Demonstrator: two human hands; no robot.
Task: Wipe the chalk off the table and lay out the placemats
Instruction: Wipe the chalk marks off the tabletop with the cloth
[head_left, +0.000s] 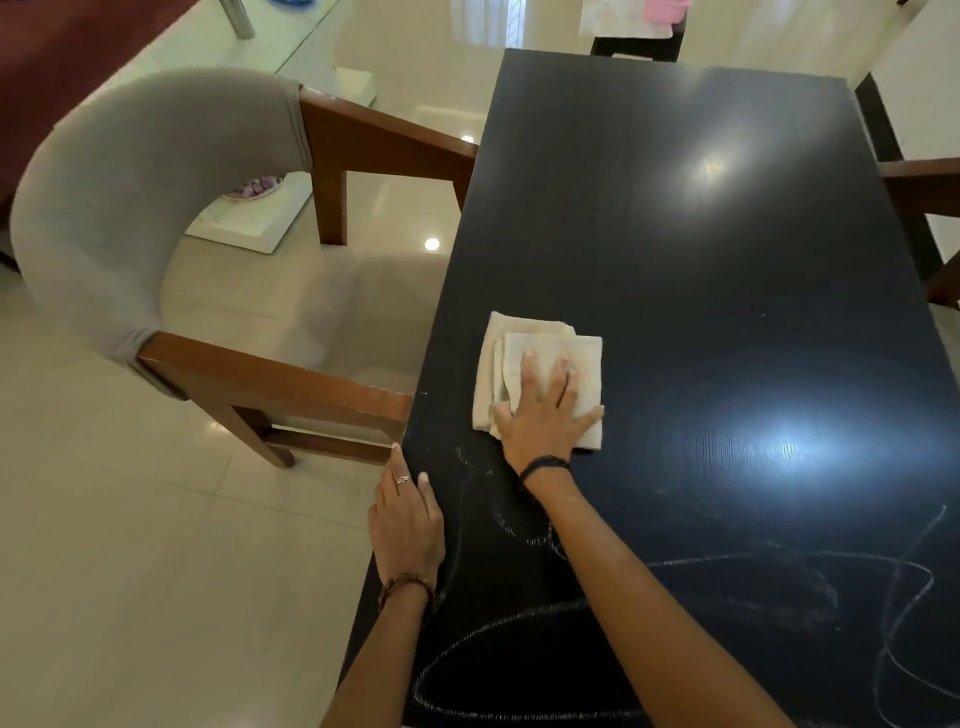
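A: Any writing or labels you can read?

B: No print or brand shows. The only marks are chalk scribbles on the dark desk, loose loops and lines, no letters I can make out. They cover the near end, running from beside the left edge across to the right edge.

A: Where is the cloth?

B: A folded pale cloth lies flat on the desk near its left edge, just beyond the far end of the chalk. The desk past it looks unmarked, with two bright glares of light on it.

A: And the hands?

B: The right hand lies palm down on the near half of the cloth, fingers straight and spread, pressing it to the surface rather than gripping it. A dark band sits on that wrist. The left hand rests flat along the left edge of the desk, nearer the person, fingers straight and together, holding nothing. It has a ring on one finger and a beaded bracelet at the wrist. The faint chalk curve runs between the two hands.

A: What else is nearby?

B: A wooden chair with a grey padded back stands at the left side, its arm almost touching the desk edge, on a glossy tiled floor. No placemats are in sight.
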